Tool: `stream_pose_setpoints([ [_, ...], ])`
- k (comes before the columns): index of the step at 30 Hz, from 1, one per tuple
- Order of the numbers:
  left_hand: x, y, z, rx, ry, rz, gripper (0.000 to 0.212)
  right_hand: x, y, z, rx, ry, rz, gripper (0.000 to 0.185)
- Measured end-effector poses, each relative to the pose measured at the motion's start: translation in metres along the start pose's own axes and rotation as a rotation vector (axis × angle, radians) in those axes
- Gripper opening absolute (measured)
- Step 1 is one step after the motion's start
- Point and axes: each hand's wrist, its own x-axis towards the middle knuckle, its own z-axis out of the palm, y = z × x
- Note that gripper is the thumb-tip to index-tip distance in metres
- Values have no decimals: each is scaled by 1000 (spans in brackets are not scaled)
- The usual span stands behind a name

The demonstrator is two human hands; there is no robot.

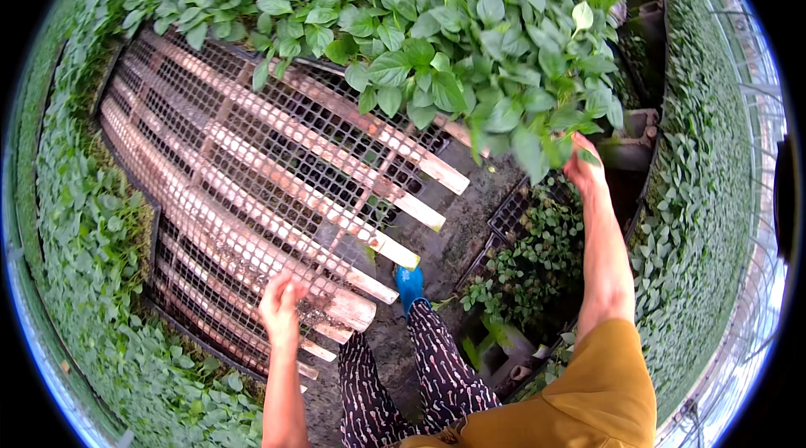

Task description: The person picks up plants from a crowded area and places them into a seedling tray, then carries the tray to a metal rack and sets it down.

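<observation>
My left hand (281, 308) hovers at the lower left over a slatted bench topped with black plastic mesh (252, 152). Its fingers are loosely bent and apart, and nothing is in them. On the right, my right hand (583, 164) reaches into the edge of a dense mass of broad-leaved green seedlings (403, 67). Leaves cover its fingertips, so whether they grip stems or a tray rim is hidden. The leaves beside that hand (529, 146) are blurred and hang over the bench end.
Smaller seedlings in black cell trays (529, 246) are low at the right, beside hollow concrete blocks (636, 133). Pale slat ends (444, 177) jut over the dark ground (466, 215). My blue boot (409, 284) stands beneath them. More seedling beds (692, 208) flank both sides.
</observation>
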Motion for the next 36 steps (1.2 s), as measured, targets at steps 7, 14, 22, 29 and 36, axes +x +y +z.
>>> stream_pose_setpoints([
  [7, 94, 68, 145, -525, -147, -161, 44, -149, 49, 125, 116, -63, 186, 36],
  [14, 142, -32, 144, -992, -211, -108, 17, -242, 162, 178, 264, 30, 222, 47],
  [22, 29, -5, 53, -374, -88, -220, 13, -329, 218, 150, 118, 41, 206, 31],
  [29, -47, -94, -70, -425, 116, -126, 5, -415, 273, 178, 130, -180, 355, 28],
  [36, -81, -173, -181, -723, 212, -192, 7, -468, 344, 209, -114, -317, 561, 30],
])
